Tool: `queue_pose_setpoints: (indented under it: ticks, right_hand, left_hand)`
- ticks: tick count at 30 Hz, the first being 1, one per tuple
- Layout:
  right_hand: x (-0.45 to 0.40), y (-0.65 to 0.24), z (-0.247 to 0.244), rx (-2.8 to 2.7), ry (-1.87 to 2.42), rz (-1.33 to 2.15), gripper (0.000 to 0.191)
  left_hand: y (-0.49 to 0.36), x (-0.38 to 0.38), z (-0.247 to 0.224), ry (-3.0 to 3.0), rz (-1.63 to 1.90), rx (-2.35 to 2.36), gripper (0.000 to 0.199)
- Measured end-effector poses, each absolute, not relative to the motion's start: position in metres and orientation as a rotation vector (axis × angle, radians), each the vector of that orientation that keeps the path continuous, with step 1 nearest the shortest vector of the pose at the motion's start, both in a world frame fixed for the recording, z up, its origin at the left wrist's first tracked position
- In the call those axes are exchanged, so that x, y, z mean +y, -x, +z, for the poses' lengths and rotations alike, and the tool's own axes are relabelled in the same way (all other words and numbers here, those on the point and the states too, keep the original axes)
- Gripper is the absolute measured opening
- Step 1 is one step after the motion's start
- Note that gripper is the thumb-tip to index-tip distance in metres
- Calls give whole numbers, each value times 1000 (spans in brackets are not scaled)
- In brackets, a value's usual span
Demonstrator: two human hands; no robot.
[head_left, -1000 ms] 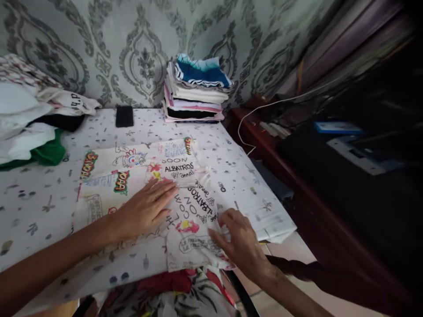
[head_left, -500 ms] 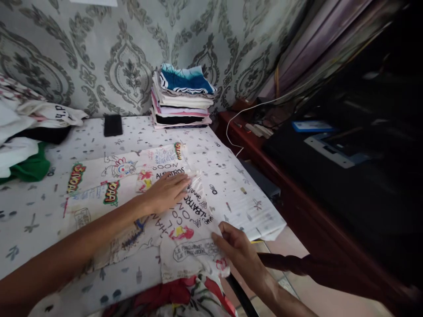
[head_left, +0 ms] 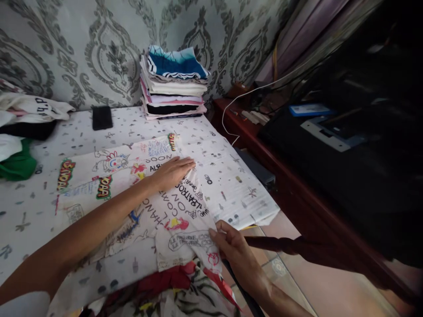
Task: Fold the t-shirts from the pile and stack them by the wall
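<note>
A white garment covered in drawn letters and coloured pictures lies partly folded on the patterned tablecloth, its near part reaching the table's front edge. My left hand rests palm down on its upper middle, fingers stretched toward the right. At the garment's right edge, my right hand pinches the cloth between thumb and curled fingers. Red and floral fabric lies just below the garment.
Folded clothes are stacked by the wall. A black phone-like object lies left of them. Loose clothes are heaped at the far left. A dark red wooden desk with a white cable stands at the right.
The view has shifted, so the table and stack appear higher and farther left. My left hand has slid slightly toward the garment's right edge. My right hand keeps its grip on the cloth.
</note>
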State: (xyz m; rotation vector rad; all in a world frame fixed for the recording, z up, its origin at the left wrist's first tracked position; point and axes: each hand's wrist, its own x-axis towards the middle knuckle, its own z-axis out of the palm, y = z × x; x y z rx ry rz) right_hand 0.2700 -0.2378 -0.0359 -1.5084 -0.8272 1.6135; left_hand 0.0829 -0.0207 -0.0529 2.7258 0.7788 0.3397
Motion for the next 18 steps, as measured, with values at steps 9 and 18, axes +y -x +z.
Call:
queue_pose_setpoints:
  ticks: [9, 18]
  right_hand:
    - [-262, -268, -45, -770, 1440, 1855, 40]
    - [-251, -277, -30, -1021, 1285, 1979, 36]
  left_hand:
    - [-40, -47, -39, -2504, 772, 804, 33]
    - [-18, -63, -48, -2524, 546, 791, 38]
